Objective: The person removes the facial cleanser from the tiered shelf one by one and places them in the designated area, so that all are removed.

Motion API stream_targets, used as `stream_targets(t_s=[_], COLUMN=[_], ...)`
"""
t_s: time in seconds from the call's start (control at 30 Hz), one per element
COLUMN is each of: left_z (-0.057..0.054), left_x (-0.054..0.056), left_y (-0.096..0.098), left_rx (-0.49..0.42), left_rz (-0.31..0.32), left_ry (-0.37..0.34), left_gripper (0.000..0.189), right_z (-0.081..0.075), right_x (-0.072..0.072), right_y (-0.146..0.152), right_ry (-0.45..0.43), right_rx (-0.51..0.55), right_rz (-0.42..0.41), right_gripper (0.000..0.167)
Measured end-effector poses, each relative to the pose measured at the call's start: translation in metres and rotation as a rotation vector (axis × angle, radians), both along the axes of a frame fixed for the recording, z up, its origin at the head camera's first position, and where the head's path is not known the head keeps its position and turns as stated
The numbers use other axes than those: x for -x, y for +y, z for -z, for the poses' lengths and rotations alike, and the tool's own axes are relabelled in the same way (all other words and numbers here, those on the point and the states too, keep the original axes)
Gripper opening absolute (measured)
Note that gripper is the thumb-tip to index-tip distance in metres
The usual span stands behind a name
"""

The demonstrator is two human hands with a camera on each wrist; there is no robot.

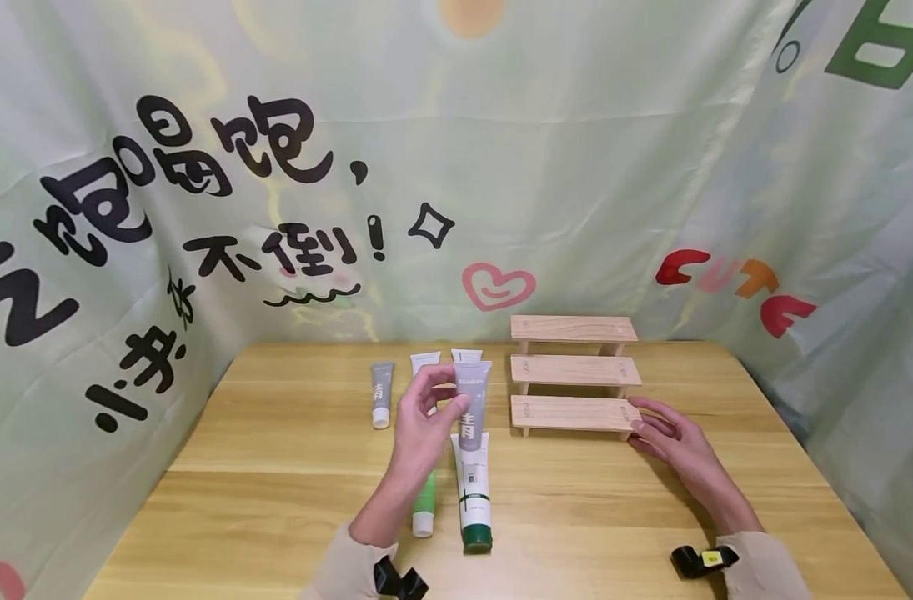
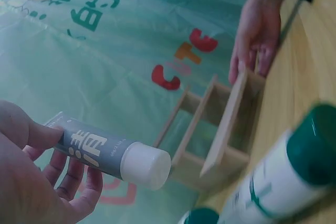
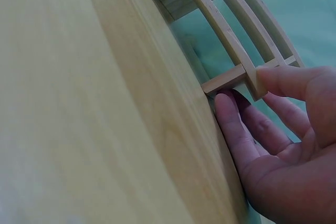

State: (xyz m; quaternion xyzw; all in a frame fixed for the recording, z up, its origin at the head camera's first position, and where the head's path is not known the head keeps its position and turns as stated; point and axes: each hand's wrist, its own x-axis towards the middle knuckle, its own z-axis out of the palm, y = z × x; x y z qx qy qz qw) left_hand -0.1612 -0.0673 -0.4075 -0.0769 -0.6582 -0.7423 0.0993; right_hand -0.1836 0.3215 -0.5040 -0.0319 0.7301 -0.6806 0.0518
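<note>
Between thumb and fingers, my left hand (image 1: 423, 421) holds a grey squeeze tube (image 1: 473, 400) with pale lettering. Its white cap (image 2: 147, 165) points away from the palm in the left wrist view. Below it on the table lies a white tube with a dark green cap (image 1: 476, 500), partly overlapped by the held tube in the head view. My right hand (image 1: 669, 437) grips the right end of the lowest step of a three-step wooden display rack (image 1: 572, 412). One digit touches the board's edge and other fingers (image 3: 231, 114) are curled beneath it.
A smaller grey tube (image 1: 381, 393) lies at the left. Beside my left forearm is a green tube with a white cap (image 1: 423, 504). White tube ends (image 1: 426, 359) show behind the left hand. A printed cloth (image 1: 599, 200) hangs behind the wooden table (image 1: 276, 500).
</note>
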Motion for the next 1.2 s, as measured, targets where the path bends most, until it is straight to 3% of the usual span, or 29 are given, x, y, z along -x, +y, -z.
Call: stream_targets(t_s=[0.63, 0.93, 1.2], left_z=[0.041, 0.066, 0.085], left_x=[-0.023, -0.032, -0.027], left_y=[-0.081, -0.105, -0.116], left_rx=[0.095, 0.228, 0.348], left_rz=[-0.185, -0.209, -0.228], left_ry=[-0.232, -0.342, -0.386], left_gripper=[0.037, 0.037, 0.035], right_z=[-0.001, 0.0, -0.001], right_x=[-0.001, -0.001, -0.002], right_y=[0.001, 0.0, 0.001], right_ry=[0.021, 0.017, 0.019], right_rx=[0.017, 0.012, 0.017], right_rz=[-0.016, -0.018, -0.012], right_gripper=[0.057, 0.058, 0.058])
